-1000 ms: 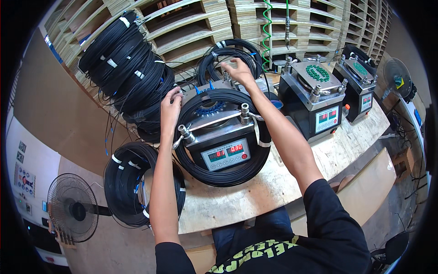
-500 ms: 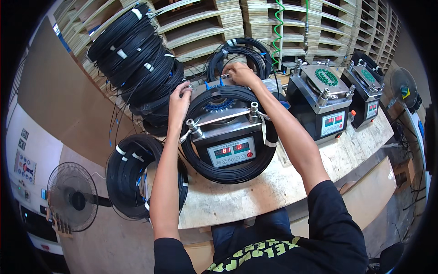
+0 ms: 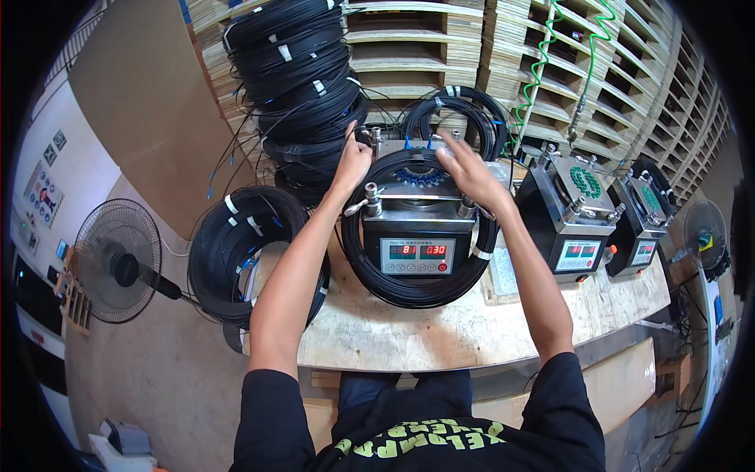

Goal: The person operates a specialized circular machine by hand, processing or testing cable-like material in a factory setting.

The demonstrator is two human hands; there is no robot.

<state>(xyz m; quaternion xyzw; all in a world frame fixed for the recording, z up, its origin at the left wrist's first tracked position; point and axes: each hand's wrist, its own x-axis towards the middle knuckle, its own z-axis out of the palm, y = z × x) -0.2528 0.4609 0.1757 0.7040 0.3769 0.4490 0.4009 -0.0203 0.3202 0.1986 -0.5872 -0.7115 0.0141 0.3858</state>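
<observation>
A black box-shaped machine (image 3: 373, 236) with a steel top and a lit red display stands on the table in front of me. A coil of thin black cable (image 3: 417, 297) is looped around it. Blue connectors (image 3: 421, 178) form a ring on its top, and two more blue tips stand up at the back edge. My left hand (image 3: 355, 163) is beside the back-left clamp post, its index finger raised and other fingers partly curled; I see nothing in it. Over the right side of the top, my right hand (image 3: 467, 169) is slightly blurred, fingers stretched out, holding nothing visible.
Stacked black cable coils (image 3: 295, 86) rise behind on the left, with another bundle (image 3: 206, 259) at the table's left edge. Two similar machines (image 3: 570, 212) stand to the right. Cable rings (image 3: 491, 118), wooden pallets (image 3: 409, 47) and a green coiled hose (image 3: 543, 55) are behind. A fan (image 3: 118, 259) stands left.
My right hand has come back from behind the machine to above its right side, fingers now straightened. My left index finger is now raised. The machine's display reading has changed, and the whole view has shifted.
</observation>
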